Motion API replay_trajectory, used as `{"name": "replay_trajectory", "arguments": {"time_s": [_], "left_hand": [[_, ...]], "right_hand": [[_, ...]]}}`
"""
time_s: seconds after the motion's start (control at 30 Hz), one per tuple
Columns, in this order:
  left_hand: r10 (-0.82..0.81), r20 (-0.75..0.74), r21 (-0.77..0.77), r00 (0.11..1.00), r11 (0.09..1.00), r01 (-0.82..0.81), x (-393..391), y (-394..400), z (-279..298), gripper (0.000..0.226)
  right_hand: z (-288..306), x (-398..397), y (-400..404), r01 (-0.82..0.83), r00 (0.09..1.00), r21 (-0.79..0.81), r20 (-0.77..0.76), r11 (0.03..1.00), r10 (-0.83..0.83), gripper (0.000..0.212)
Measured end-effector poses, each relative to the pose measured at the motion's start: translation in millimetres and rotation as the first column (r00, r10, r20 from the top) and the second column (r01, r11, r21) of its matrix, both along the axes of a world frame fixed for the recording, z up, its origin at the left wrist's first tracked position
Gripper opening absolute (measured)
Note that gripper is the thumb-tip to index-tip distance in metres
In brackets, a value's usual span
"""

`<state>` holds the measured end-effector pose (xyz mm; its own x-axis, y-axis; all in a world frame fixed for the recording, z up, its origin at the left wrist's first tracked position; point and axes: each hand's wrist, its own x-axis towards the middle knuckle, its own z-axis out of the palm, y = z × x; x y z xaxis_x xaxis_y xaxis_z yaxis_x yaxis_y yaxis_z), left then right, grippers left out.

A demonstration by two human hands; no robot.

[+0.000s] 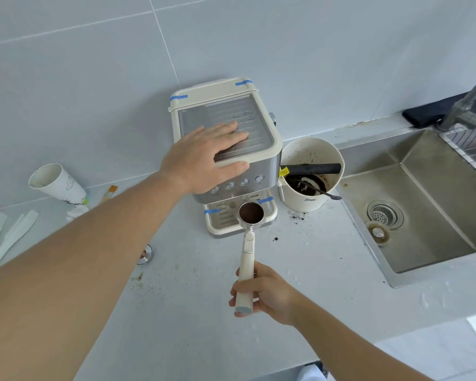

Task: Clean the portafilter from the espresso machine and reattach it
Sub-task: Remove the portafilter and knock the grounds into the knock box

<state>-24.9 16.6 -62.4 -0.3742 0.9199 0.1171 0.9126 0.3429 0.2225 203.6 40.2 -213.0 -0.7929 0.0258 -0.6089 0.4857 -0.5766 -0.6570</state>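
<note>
A cream and steel espresso machine (261,119) stands against the tiled wall. My left hand (206,155) lies flat on its top front corner, thumb over the front edge. My right hand (264,292) grips the cream handle of the portafilter (250,215). The portafilter is out of the machine and held level above the drip tray (270,218), its basket full of dark coffee grounds.
A white knock bucket (308,204) with a black bar and spent grounds stands right of the machine. A steel sink (423,188) with faucet (467,103) lies further right. Loose grounds dot the counter (204,312). A tipped paper cup (55,185) and white strips (8,237) lie left.
</note>
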Motion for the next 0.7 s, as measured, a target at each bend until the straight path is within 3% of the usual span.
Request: {"name": "replay_trajectory", "arguments": {"time_s": [0.53, 0.7], "left_hand": [[0.096, 0.036, -0.106, 0.995, 0.99, -0.092, 8, 5, 11, 0.081], [0.15, 0.074, -0.073, 0.986, 0.987, -0.145, 16, 7, 14, 0.064]], "right_hand": [[45, 90, 96, -0.152, 0.988, 0.107, -0.022, 0.983, 0.155, 0.04], [60, 107, 124, -0.135, 0.987, 0.045, -0.08, 0.99, 0.138, 0.042]]}}
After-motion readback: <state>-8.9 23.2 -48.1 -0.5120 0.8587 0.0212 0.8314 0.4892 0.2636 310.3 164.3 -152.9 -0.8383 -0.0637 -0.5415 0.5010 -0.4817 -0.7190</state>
